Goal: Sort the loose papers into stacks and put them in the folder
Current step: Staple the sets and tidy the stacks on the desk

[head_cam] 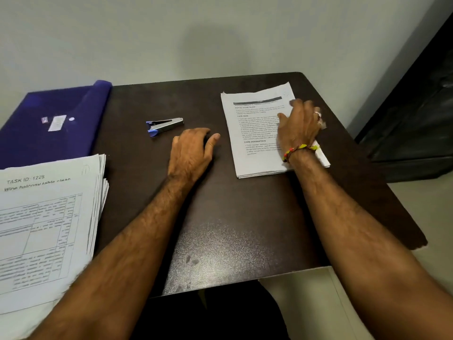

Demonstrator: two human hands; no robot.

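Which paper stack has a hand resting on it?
The smaller stack at the table's right; the right hand lies on it. The big left stack is untouched.

The tabletop [232,217] is dark brown and a bit shiny near the front; a blue folder [51,123] lies at the far left; a big pile of papers [46,222] sits in front of it – a small stapler [164,125] lies in the middle; a neat stack of papers [255,133] lies at the right.
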